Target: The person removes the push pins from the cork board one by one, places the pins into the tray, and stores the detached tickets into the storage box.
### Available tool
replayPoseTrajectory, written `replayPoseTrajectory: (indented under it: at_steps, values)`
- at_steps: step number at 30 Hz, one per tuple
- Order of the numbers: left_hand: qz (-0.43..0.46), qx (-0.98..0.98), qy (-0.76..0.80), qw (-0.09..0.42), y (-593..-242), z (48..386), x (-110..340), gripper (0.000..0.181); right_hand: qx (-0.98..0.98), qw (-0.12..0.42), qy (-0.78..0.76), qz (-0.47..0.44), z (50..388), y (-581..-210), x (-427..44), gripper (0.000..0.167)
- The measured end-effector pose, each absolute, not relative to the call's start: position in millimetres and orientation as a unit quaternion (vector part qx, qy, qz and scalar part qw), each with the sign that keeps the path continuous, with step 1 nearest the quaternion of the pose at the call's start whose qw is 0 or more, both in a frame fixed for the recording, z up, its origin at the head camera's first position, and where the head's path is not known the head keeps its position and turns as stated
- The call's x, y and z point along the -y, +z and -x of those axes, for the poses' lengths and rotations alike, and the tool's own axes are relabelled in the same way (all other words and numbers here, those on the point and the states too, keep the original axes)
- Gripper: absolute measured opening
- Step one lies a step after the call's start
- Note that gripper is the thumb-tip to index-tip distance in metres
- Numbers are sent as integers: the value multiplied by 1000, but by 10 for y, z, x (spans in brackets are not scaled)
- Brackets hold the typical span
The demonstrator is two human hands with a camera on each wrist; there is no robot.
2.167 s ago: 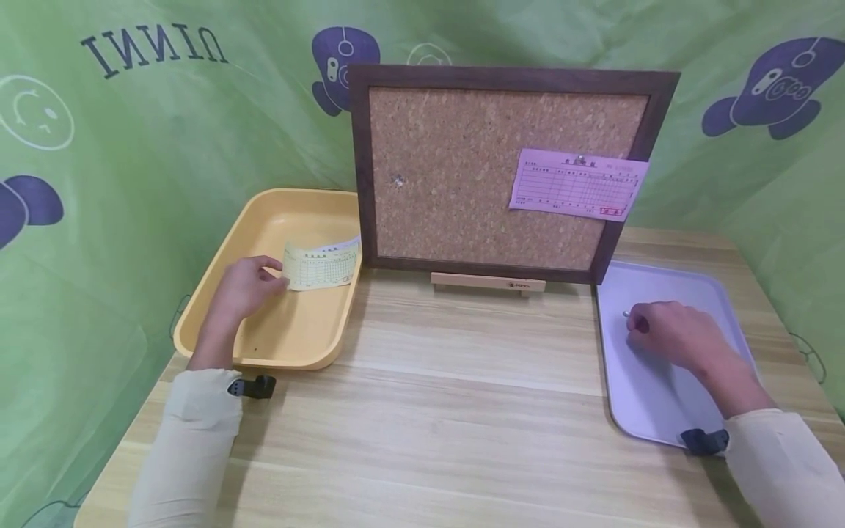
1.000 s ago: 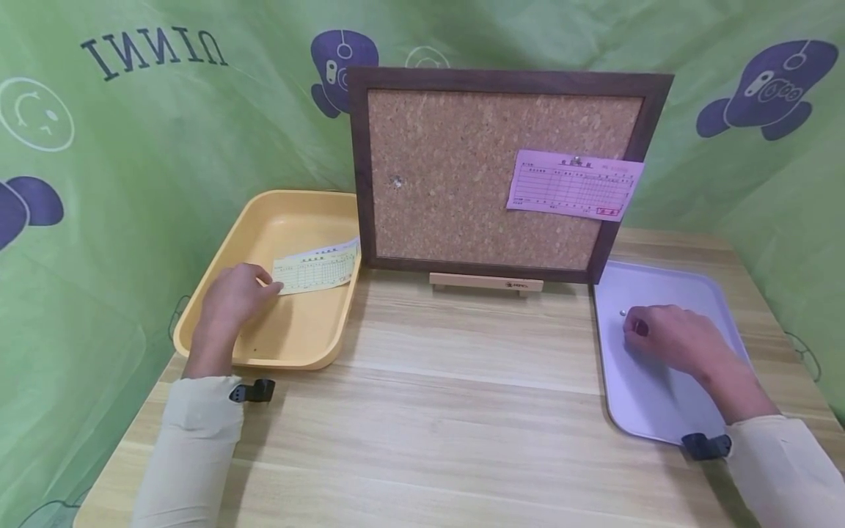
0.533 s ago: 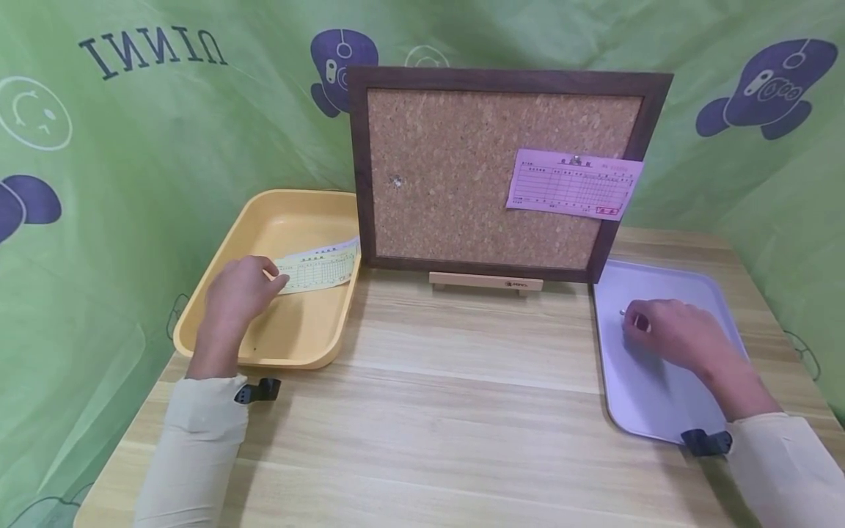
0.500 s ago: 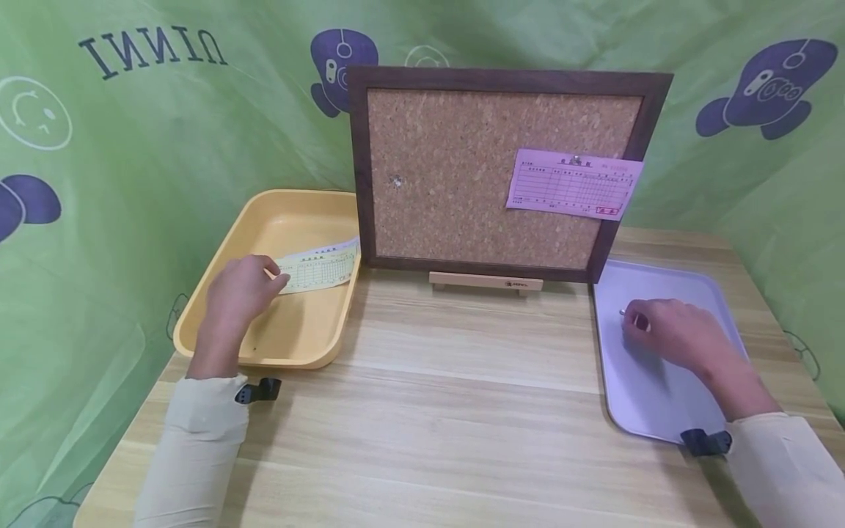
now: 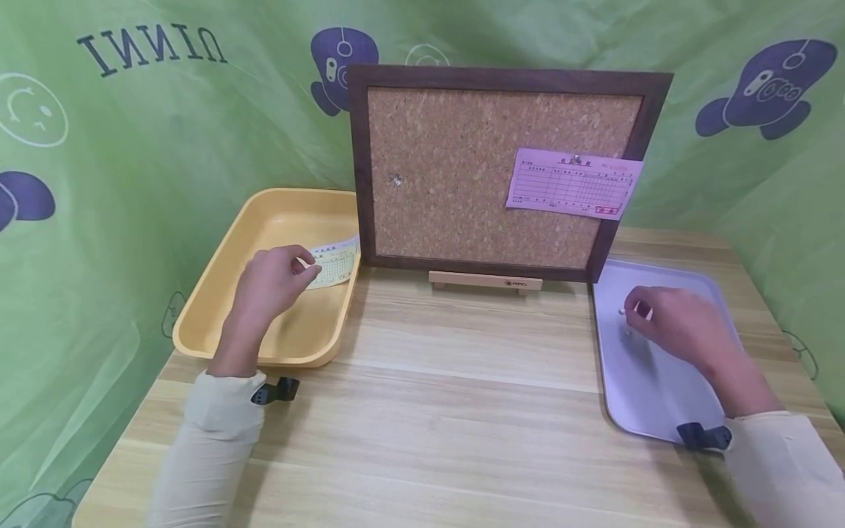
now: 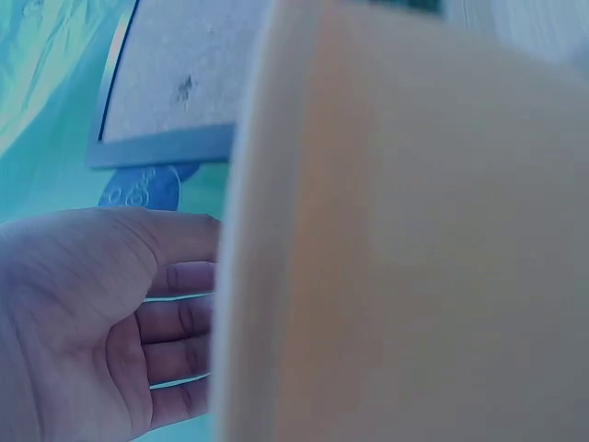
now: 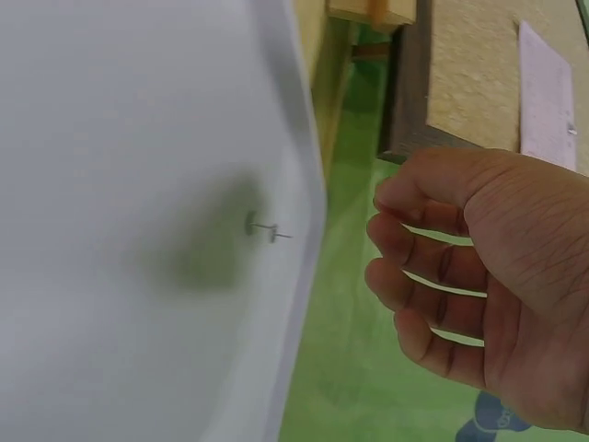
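Observation:
In the yellow tray (image 5: 191, 323), a yellow printed slip (image 5: 338, 268) overlaps a paler slip (image 5: 339, 243). My left hand (image 5: 272, 284) pinches the yellow slip's left end, which bends up and is partly hidden by the fingers. The tray wall conceals the fingertips of the left hand (image 6: 101, 313) in the left wrist view. Over the lilac tray (image 5: 660, 400), my right hand (image 5: 680, 323) hangs with loosely curved fingers and nothing visible between them. A clear push pin (image 7: 261, 226) lies in that tray, just beyond the fingertips of the right hand (image 7: 497, 276).
A framed cork board (image 5: 462, 176) stands on a small wooden stand (image 5: 485, 281) between the trays. A pink slip (image 5: 574, 183) is pinned at its right, overlapping the frame. Another clear pin (image 5: 397, 181) sits on the left. A green printed curtain (image 5: 198, 132) hangs behind.
My left hand has drawn back, then moved right and up over the slips; the yellow slip lay flat and now bends. My right hand has risen slightly off the lilac tray.

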State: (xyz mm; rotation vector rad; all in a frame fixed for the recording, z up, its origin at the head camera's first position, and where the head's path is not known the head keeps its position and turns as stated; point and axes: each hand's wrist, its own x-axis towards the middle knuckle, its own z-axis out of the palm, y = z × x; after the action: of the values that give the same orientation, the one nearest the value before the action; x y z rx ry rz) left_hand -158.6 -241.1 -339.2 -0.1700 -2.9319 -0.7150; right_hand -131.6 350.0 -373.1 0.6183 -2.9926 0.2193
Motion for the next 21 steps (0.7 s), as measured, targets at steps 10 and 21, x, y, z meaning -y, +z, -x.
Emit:
replayPoseTrajectory:
  at_steps: [10,21]
  values:
    - [99,955,-264,95,-3290,1623,2151,21,973,91,87,-191,1364,-3477,-3454,7]
    - [153,936,-300,100,-3268,1589,1816,14,972,130,111,-161,1339,-3285,-3226,11]
